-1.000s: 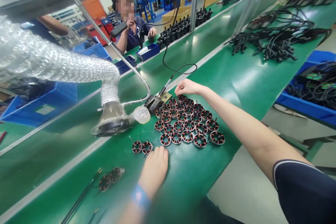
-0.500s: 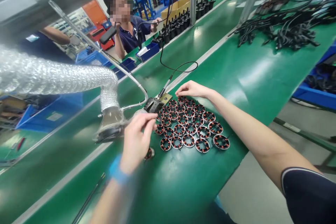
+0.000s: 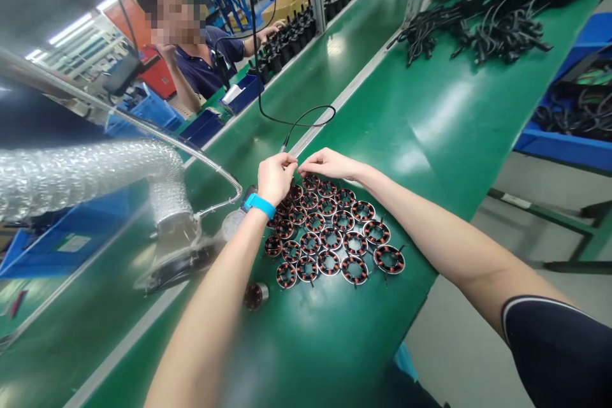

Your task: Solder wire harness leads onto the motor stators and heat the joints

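Observation:
Several ring-shaped motor stators (image 3: 329,237) with copper-coloured windings and metal rims lie grouped on the green bench (image 3: 310,331). At the far edge of the group, my left hand (image 3: 276,178), with a blue wristband, has thumb and fingers pinched together. Right beside it, almost fingertip to fingertip, my right hand (image 3: 329,163) pinches too, just above the farthest stator (image 3: 312,182). Whatever the fingertips hold is too small or hidden to make out. One separate stator (image 3: 255,295) stands left of the group, by my left forearm.
A silvery duct (image 3: 165,191) with a hood hangs at left. A thin black cable (image 3: 329,116) loops behind my hands. Bundled black cables (image 3: 507,25) lie far right, above a blue bin (image 3: 559,143). Across a metal rail, a co-worker (image 3: 201,64) sits near black parts (image 3: 291,38).
My left hand has moved up and right, over the group's far left, to meet my right hand. The right hand stays at the far stator. The whole view has shifted slightly.

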